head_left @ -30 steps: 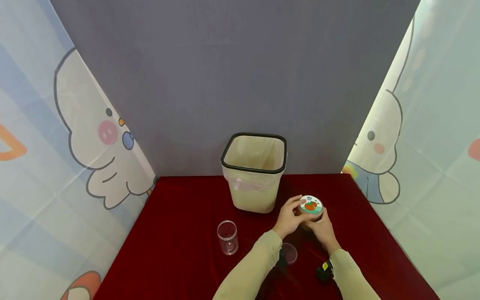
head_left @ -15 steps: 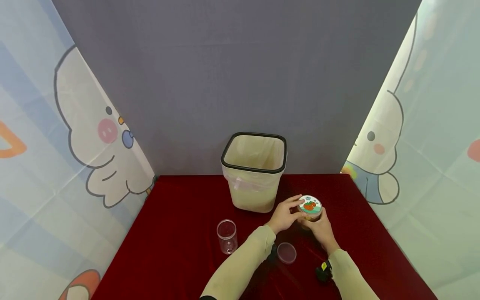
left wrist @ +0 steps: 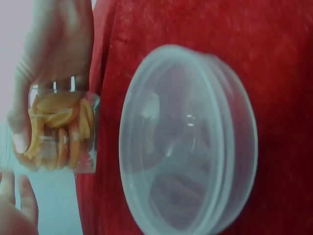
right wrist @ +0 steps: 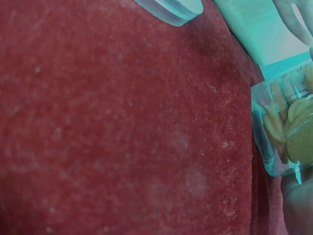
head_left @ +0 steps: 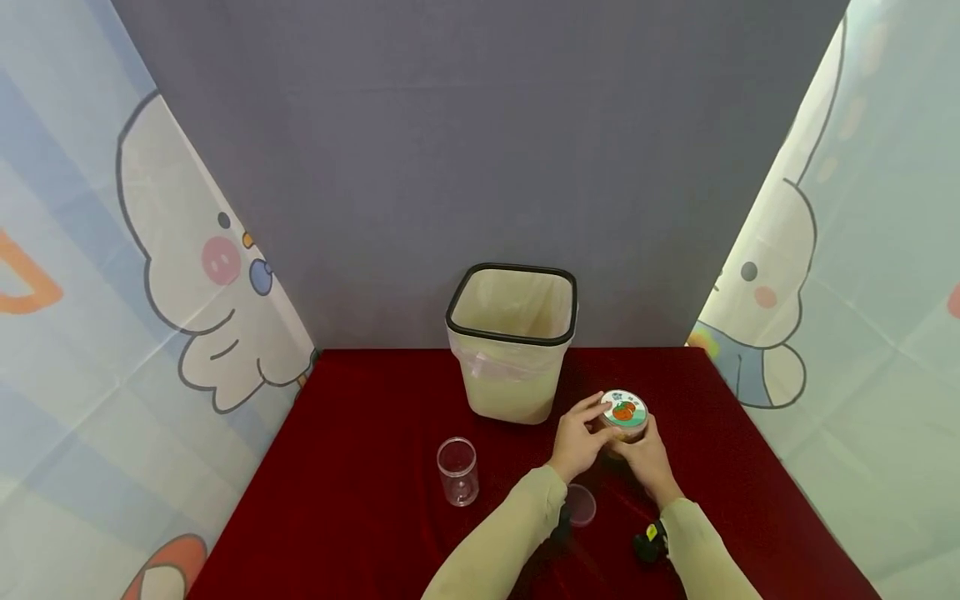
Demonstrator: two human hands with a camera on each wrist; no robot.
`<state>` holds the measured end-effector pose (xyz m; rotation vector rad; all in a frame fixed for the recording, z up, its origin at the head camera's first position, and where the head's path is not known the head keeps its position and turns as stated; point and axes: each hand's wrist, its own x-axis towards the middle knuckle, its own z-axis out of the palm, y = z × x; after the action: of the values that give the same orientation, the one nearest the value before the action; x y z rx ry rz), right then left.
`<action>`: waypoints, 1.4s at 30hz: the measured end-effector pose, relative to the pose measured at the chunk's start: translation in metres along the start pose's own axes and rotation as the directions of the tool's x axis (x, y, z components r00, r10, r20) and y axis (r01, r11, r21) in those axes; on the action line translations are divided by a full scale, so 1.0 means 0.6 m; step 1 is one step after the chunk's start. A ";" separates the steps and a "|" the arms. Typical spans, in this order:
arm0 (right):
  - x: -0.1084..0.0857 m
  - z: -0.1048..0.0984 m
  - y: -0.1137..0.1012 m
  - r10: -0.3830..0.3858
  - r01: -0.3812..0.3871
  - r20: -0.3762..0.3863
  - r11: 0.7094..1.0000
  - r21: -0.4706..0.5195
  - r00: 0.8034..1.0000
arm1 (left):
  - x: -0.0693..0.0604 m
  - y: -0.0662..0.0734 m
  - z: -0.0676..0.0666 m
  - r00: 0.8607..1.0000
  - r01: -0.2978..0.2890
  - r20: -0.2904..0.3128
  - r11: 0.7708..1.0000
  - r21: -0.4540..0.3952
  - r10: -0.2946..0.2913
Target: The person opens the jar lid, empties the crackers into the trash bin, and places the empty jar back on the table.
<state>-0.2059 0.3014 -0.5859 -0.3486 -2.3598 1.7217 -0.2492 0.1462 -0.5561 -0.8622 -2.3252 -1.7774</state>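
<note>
A clear plastic jar (left wrist: 61,129) of orange fruit slices stands upright at the right of the table, also seen in the right wrist view as a jar (right wrist: 288,122). Its lid (head_left: 625,408) is white and green with an orange fruit print. My left hand (head_left: 579,435) grips the lid from the left, fingers over its top and thumb at the near side. My right hand (head_left: 648,457) grips the jar's body from the right. In the left wrist view, the right hand (left wrist: 61,44) is wrapped around the jar. Whether lid and jar are apart is unclear.
A shallow clear plastic tub (left wrist: 195,142) lies near my left wrist. To the left stands a clear open jar (head_left: 457,472). Behind is a cream bin (head_left: 510,383) with a black rim and liner. Dark red cloth (head_left: 352,483) covers the table; curtains surround it.
The left forearm swings out to the left half a second ago and is now back as it was. Both hands stay on the jar and lid.
</note>
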 end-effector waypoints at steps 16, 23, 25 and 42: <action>0.000 0.005 -0.003 -0.025 0.025 -0.031 1.000 0.003 0.999 | 0.023 -0.007 -0.017 0.991 0.037 0.124 0.999 0.020 -0.039; -0.003 0.005 -0.002 0.002 -0.001 -0.014 1.000 0.028 1.000 | 0.029 -0.005 -0.026 0.968 0.122 0.230 0.988 -0.093 -0.098; -0.005 0.005 -0.003 0.003 -0.003 -0.010 0.999 0.036 1.000 | 0.030 -0.007 -0.024 0.967 0.137 0.230 0.983 -0.121 -0.106; -0.008 0.004 -0.005 -0.004 0.005 -0.019 1.000 0.011 1.000 | 0.009 0.000 -0.004 0.993 0.113 0.059 0.977 -0.179 -0.103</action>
<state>-0.2025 0.2971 -0.5835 -0.3560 -2.3356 1.7210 -0.2542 0.1458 -0.5532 -0.8265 -2.3080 -2.0634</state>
